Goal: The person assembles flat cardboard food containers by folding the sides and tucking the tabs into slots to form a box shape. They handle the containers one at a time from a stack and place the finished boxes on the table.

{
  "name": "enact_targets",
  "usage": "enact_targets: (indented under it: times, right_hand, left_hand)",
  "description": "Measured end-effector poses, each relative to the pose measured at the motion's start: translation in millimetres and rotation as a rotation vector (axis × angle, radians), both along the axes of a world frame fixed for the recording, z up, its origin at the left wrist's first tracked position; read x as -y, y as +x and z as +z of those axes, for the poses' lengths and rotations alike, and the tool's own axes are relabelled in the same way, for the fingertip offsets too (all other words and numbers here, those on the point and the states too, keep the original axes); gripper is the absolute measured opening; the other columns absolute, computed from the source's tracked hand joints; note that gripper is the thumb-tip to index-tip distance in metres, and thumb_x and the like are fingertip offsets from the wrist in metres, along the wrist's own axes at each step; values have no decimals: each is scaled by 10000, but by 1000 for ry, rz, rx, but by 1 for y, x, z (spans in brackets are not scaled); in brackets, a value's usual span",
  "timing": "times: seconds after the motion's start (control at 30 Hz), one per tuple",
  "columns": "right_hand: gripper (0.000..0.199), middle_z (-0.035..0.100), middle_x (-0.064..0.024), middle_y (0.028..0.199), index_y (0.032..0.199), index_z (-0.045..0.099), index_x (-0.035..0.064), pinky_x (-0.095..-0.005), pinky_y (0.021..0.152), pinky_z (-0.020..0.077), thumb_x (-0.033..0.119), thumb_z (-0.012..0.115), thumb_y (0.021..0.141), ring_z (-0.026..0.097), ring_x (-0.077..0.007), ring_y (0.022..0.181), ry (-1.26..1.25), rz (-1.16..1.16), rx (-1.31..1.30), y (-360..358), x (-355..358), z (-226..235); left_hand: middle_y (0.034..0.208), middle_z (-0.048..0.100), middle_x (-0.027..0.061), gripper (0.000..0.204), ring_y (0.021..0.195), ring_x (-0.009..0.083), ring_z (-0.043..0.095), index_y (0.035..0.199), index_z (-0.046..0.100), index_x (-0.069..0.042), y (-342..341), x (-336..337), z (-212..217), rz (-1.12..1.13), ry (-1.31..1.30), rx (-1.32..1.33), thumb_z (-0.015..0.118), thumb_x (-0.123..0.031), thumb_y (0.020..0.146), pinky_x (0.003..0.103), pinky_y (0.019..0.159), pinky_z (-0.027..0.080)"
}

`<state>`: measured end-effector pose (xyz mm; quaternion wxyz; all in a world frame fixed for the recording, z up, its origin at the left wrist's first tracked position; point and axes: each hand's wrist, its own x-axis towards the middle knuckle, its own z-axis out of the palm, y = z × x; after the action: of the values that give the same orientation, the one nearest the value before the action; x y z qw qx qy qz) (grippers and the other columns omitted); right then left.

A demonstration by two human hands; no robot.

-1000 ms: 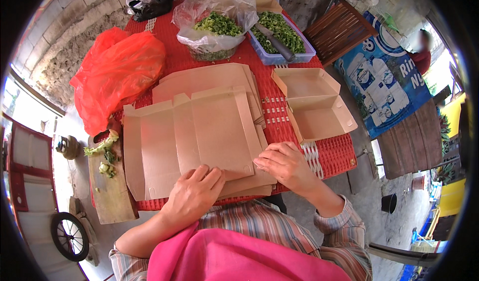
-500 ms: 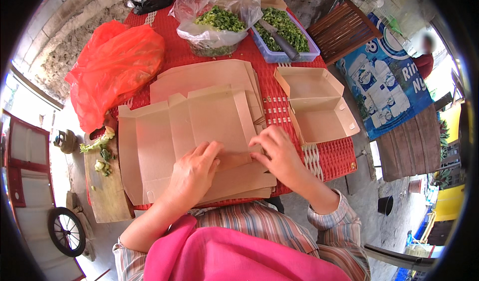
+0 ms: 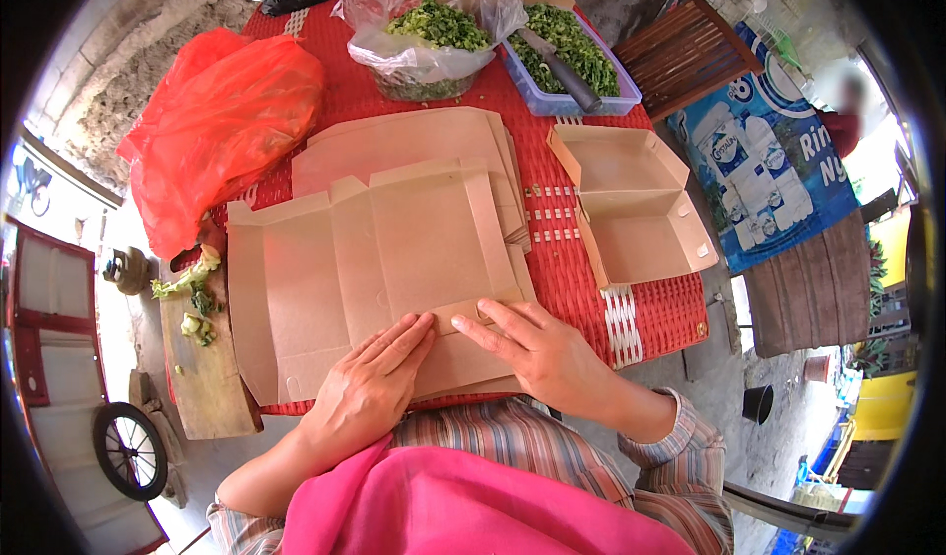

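A flat brown cardboard box blank [image 3: 305, 269] with crease lines and cut flaps lies before me on a stack of similar sheets. My left hand [image 3: 372, 373] rests on its near edge, fingers straight and side by side. My right hand [image 3: 540, 348] lies at the near right part of the blank, its fingers stretched out and pressing on a narrow folded flap [image 3: 463, 311]. Neither hand grips anything. Beyond the blank, more flat cardboard sheets [image 3: 404, 141] are piled. To the right sits a folded cardboard box [image 3: 645, 235] with its lid open.
On the red woven table [image 3: 552, 304] are a red plastic bag [image 3: 222, 111], a clear bag of chopped greens [image 3: 439, 28] and a blue tub [image 3: 552, 106] of greens with a knife [image 3: 562, 72] across it. A wooden board [image 3: 209, 382] with vegetable scraps lies left.
Both hands have moved nearer to me along the blank. The right hand's bent fingers have straightened and now lie on the flap; the left fingers have flattened too.
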<state>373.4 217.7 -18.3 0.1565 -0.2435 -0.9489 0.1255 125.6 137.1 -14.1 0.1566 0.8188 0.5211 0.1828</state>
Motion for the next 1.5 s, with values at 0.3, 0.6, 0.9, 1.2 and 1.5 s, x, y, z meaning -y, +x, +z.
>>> enact_targets:
  times: [0.3, 0.6, 0.9, 1.2, 1.5]
  right_hand:
    - [449, 621, -86, 1182, 1267, 655, 39, -353, 877, 527, 138, 593, 833, 576, -241, 1023, 201, 18, 192, -20, 7, 8]
    - [372, 641, -99, 1113, 1182, 670, -21, -439, 1039, 434, 135, 616, 848, 577, -247, 1117, 206, -33, 121, -26, -1, 1]
    - [432, 611, -104, 1210, 1271, 638, 41, -450, 1091, 397, 243, 656, 889, 558, -243, 1211, 291, 13, 4, -54, 21, 19]
    - [485, 634, -56, 1128, 1268, 636, 81, -467, 1076, 401, 310, 731, 852, 606, -198, 1119, 242, 236, 112, -61, 13, 9]
    - [395, 597, -47, 808, 1201, 650, 66, -477, 1098, 418, 215, 679, 837, 647, -190, 847, 205, 404, 40, -72, -4, 20]
  left_hand:
    - [1557, 434, 76, 545, 1458, 230, 379, 1467, 483, -76, -16, 3, 5, -60, -174, -70, 586, -226, 953, 542, 1205, 210]
    - [1552, 439, 61, 863, 1452, 293, 377, 1444, 511, -114, -79, 48, 37, 260, -175, -268, 861, -218, 662, 525, 1198, 269]
    - [1334, 622, 116, 587, 1258, 299, 586, 1261, 637, -26, -89, 49, 28, 87, 30, -176, 759, -20, 687, 420, 1024, 509]
    - [1036, 696, 138, 257, 918, 326, 689, 1061, 667, 2, -69, 39, 27, 182, -30, 100, 607, 21, 812, 411, 755, 568]
    - [1147, 629, 97, 324, 1038, 289, 620, 1129, 683, -99, -61, 14, 4, 359, 119, 10, 582, -11, 835, 466, 906, 490]
